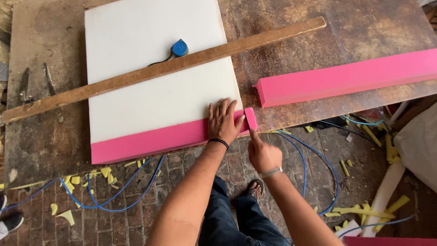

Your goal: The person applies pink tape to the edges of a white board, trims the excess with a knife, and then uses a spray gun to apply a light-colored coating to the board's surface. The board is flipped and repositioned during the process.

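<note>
Underneath, stained workbench (pixel 364 27), brick floor (pixel 114 223).

You get soft, even daylight; the white foam panel (pixel 154 68) looks bright without glare, shadows are faint, focus is sharp, and the bench (pixel 364 27) edges bow slightly.

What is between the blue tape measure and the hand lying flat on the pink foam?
In the head view, a long wooden plank lies slanted across the white foam sheet, between the blue tape measure and the left hand pressing the pink foam strip.
</note>
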